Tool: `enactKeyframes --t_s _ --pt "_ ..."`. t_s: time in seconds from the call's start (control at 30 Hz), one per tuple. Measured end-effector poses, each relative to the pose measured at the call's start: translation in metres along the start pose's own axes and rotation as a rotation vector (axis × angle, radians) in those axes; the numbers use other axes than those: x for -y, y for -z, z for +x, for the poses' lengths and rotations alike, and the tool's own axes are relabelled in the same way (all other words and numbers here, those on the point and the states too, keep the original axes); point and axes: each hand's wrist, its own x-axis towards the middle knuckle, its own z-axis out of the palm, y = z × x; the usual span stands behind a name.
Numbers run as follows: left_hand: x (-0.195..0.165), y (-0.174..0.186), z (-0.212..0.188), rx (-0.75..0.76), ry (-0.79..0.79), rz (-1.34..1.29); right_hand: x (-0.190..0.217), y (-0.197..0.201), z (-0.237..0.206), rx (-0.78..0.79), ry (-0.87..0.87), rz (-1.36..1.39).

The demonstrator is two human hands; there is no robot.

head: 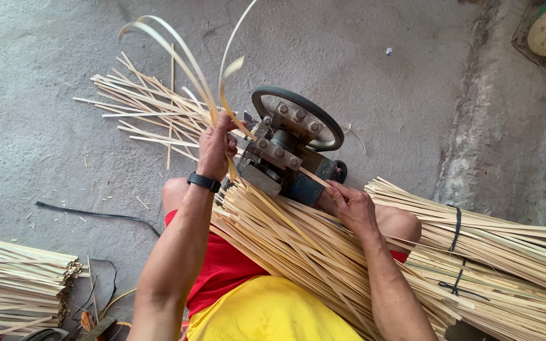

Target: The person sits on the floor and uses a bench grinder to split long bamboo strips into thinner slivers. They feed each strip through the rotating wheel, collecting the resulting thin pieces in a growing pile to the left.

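**Bamboo strips at the splitting machine**

My left hand (215, 146) is clenched around a few thin bamboo strips (178, 47) just beside the small metal machine (279, 155); they arc up and away from my fist, curling over the grey concrete floor (45, 126). A black band (203, 182) sits on that wrist. My right hand (352, 205) rests on the near side of the machine, fingers curled and pinching one strip (316, 178) where it meets the machine's body. The machine carries a dark round wheel (298, 117) and a bolted plate on top.

Across my lap lies a loose bundle of long strips (285, 240), running from the machine down to my right. Beyond the machine, more strips (140, 107) are scattered in a fan on the floor. To my right lie two bundles tied with black cord (475, 246), well apart from a stacked pile (14, 278) at my left.
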Motion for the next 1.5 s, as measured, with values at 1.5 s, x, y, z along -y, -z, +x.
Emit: enactKeyframes --t_s 1.5 --pt "-0.013 0.025 -0.006 -0.154 0.121 -0.110 0.013 0.005 -0.014 -0.205 0.223 -0.147"
